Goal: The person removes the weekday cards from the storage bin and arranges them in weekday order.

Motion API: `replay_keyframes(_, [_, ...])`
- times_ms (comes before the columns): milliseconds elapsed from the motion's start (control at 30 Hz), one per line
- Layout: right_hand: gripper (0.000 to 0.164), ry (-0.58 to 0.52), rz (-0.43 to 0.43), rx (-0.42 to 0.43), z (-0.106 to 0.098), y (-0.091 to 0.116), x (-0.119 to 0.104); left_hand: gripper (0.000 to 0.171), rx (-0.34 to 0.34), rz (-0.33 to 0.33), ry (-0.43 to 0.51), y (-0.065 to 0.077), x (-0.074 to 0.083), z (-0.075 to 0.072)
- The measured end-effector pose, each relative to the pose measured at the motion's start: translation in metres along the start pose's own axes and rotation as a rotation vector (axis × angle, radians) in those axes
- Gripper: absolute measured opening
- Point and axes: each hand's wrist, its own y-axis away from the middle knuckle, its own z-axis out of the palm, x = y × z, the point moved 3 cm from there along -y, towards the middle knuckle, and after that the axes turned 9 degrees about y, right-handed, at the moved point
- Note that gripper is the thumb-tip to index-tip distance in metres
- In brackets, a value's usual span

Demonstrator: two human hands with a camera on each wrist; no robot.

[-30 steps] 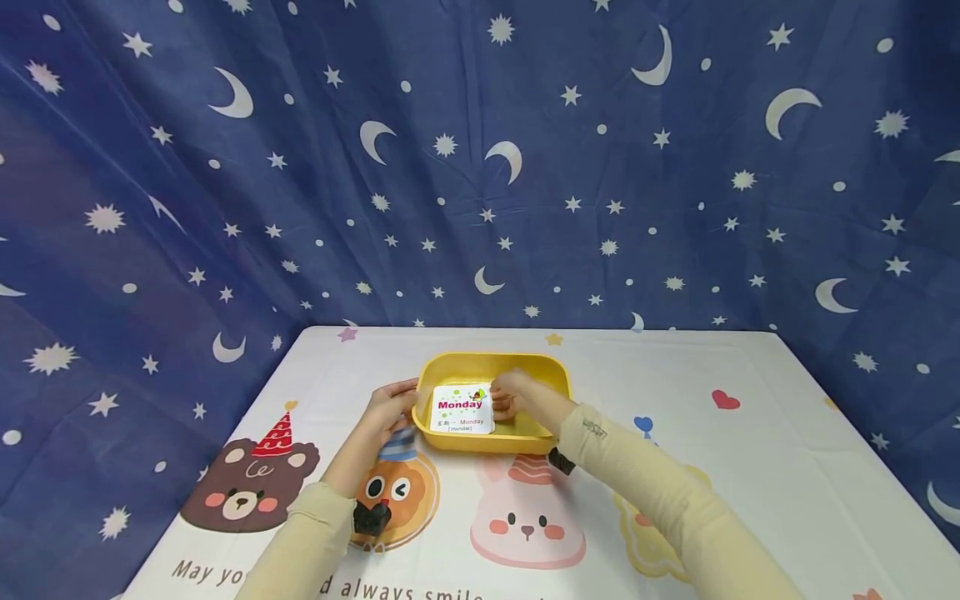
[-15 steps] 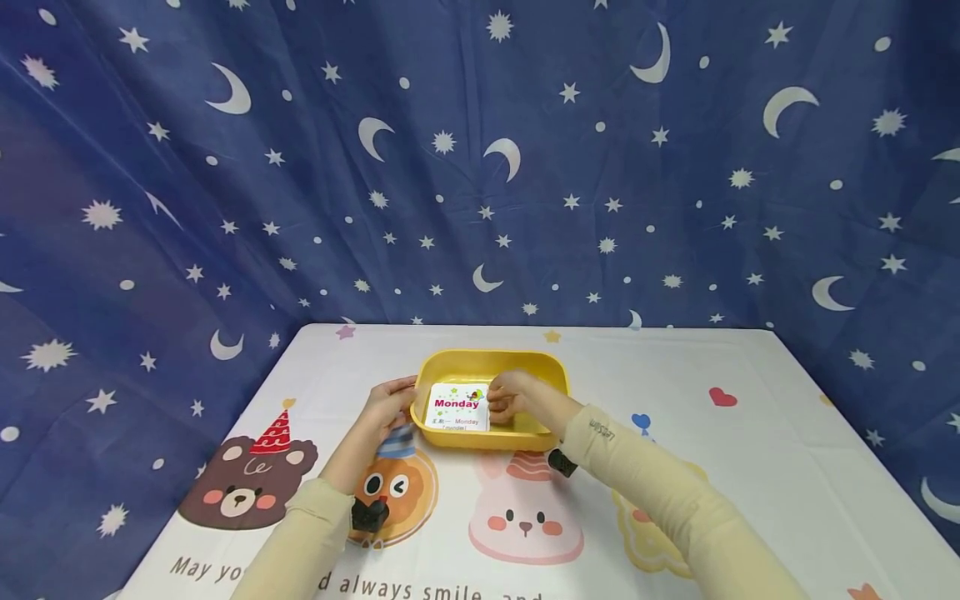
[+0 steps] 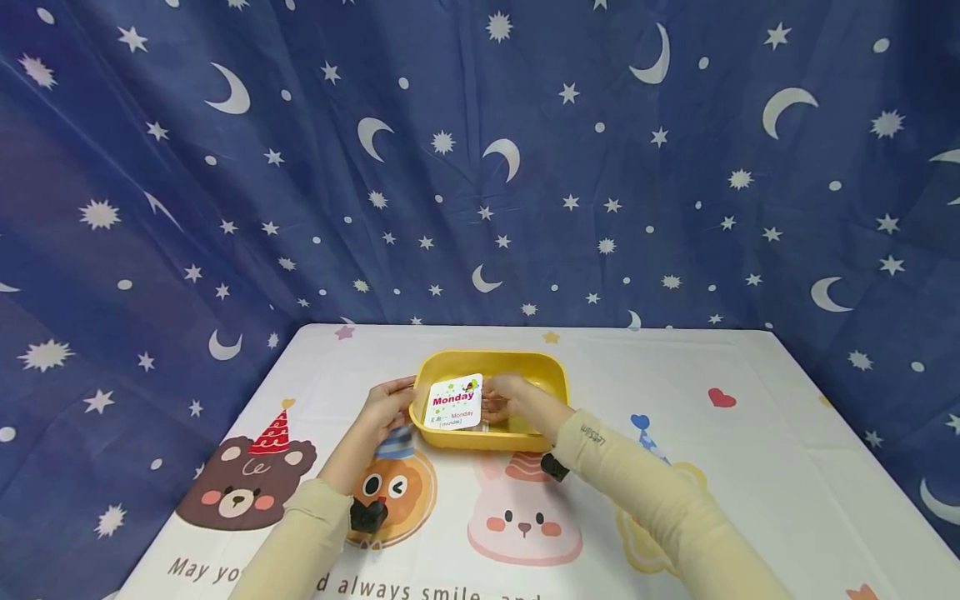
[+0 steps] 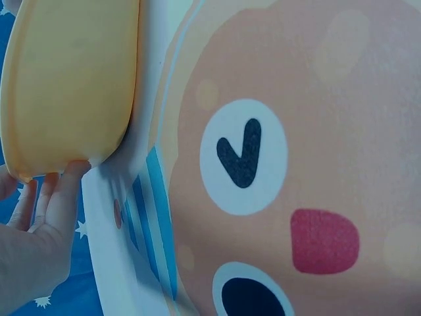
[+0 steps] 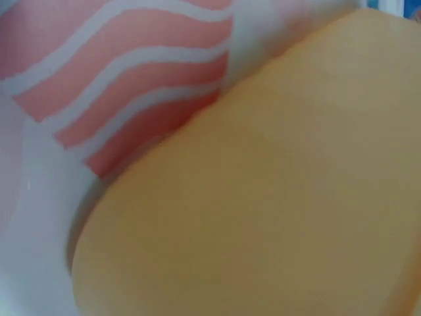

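Two hands: L (image 3: pixel 381 412) grips tray (image 3: pixel 495 442) rim, R (image 3: pixel 513 400) pinches card (image 3: pixel 453 402) edge, tbl (image 3: pixel 787 442) extends rightward.

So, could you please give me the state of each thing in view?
card: "Monday" side up, tilted, right edge raised
tray: upright, open-topped
left hand: grip on the tray's left end
right hand: at the card's right edge, blurred, grip unclear
cloth: spread out, printed side up
curtain: hanging, creased

Two hands (image 3: pixel 384 408) (image 3: pixel 519 400), one tray (image 3: pixel 495 441), one Monday-card (image 3: pixel 454 408)
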Motion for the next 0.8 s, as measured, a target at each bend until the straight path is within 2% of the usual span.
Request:
replay_keyframes(33, [0.027,0.044,-0.021,-0.001,0.001,-0.008,0.004,0.043,0.001,-0.001,-0.003,0.0,0.0,0.0])
replay_keyframes(100, [0.025,0.12,-0.075,-0.039,-0.003,-0.043,0.017,0.043,-0.001,0.001,-0.002,0.001,0.001,0.001])
replay_keyframes(167, [0.021,0.186,-0.12,-0.051,-0.003,-0.06,0.024,0.043,-0.009,0.006,0.001,0.002,0.001,0.002])
replay_keyframes(267, [0.022,0.242,-0.161,0.006,0.003,-0.038,0.019,0.042,-0.017,0.014,0.009,0.002,0.001,0.003])
replay_keyframes(333, [0.025,0.26,-0.171,0.071,0.007,-0.005,0.01,0.042,-0.018,0.016,0.01,0.002,0.001,0.003])
replay_keyframes(400, [0.022,0.231,-0.191,0.065,0.006,0.007,0.007,0.043,-0.02,0.018,0.01,0.002,0.001,0.004])
replay_keyframes(533, [0.018,0.209,-0.191,0.069,0.007,0.042,-0.003,0.043,-0.019,0.019,0.01,0.003,0.002,0.005])
replay_keyframes(567, [0.018,0.213,-0.174,0.074,0.008,0.044,-0.005,0.042,-0.019,0.02,0.009,0.003,0.001,0.005])
replay_keyframes(633, [0.024,0.246,-0.133,0.128,0.012,0.072,-0.013,0.042,-0.016,0.021,0.013,0.003,0.001,0.005])
replay_keyframes(733, [0.023,0.248,-0.137,0.134,0.011,0.081,-0.015,0.042,-0.019,0.019,0.016,0.002,0.001,0.005])
replay_keyframes(800, [0.017,0.232,-0.163,0.097,0.004,0.06,-0.01,0.042,-0.018,0.017,0.018,0.002,0.001,0.004])
